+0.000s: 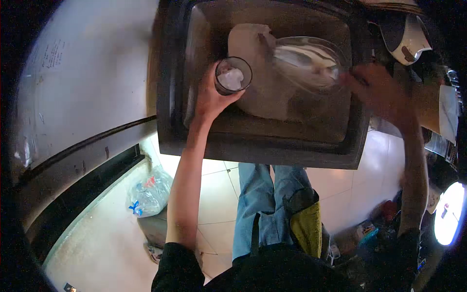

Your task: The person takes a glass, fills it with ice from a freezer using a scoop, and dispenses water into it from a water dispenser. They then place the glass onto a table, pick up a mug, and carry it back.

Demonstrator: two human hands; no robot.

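Note:
My left hand [213,100] is wrapped around a clear drinking glass [245,73] with white, ice-like lumps [230,79] in it. The glass is over the left half of a dark rectangular tub [262,155]. Inside the tub lies a pale, greyish mass [245,44] whose material I cannot make out. To its right is a clear, oval, shiny vessel [304,61], partly smeared by motion. At the vessel's right end is my right hand [377,90], over the tub's right rim. Blur hides its fingers and whether they grip the vessel.
A white panel [92,82] stands along the left. On the tiled floor [216,194] sits a clear plastic bag [153,194] with a blue tie. A white curved object [408,41] is beyond the tub at upper right. A bright round light [450,214] glows at far right.

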